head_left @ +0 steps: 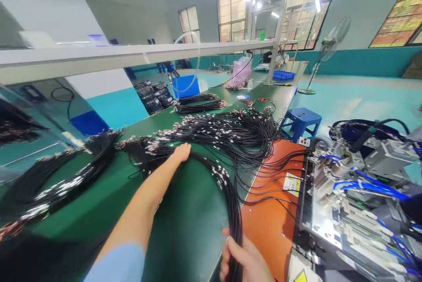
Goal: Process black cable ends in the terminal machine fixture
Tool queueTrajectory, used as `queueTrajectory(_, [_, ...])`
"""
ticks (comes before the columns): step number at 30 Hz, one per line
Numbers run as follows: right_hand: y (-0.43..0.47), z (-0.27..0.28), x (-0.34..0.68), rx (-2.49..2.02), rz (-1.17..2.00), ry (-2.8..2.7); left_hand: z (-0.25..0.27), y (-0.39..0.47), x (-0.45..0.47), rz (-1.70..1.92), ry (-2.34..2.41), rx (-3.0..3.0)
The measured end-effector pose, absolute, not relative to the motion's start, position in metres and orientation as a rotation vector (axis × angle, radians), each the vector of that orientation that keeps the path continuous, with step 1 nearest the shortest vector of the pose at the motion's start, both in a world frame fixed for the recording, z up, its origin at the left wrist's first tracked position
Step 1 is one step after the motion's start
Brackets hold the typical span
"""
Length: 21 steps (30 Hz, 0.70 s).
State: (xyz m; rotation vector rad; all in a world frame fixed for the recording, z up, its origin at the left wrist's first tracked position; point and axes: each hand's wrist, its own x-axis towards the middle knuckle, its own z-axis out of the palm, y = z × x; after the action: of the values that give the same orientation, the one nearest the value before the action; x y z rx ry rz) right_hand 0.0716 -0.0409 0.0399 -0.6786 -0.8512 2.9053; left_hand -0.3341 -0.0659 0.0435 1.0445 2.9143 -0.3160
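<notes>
A bundle of black cables curves over the green table and down toward me. Near the bottom of the view my right hand is wrapped round its lower part, thumb across the cables. My left arm reaches forward, and my left hand is closed on the upper stretch of the same bundle; its fingertips are partly hidden. White tags show on the cables between my hands. Right behind my left hand lies a wide heap of black cables with many pale tags and connector ends.
More cable coils lie at the left, and another coil farther back. To the right, an orange board carries loose cables toward a metal machine with blue tubes. A blue stool stands beyond. A shelf spans overhead.
</notes>
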Motion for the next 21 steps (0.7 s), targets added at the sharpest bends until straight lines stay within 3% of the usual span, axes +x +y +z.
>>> queueTrajectory(12, [-0.019, 0.018, 0.035, -0.829, 2.781, -0.682, 0.035, 0.025, -0.377, -0.318, 3.02, 1.05])
queueTrajectory(16, [-0.015, 0.027, 0.01, -0.935, 2.89, -0.754, 0.056, 0.019, -0.387, -0.301, 3.111, 1.037])
queueTrajectory(21, [-0.005, 0.013, -0.034, -1.046, 2.774, -0.992, 0.093, 0.031, -0.396, -0.204, 3.132, 1.027])
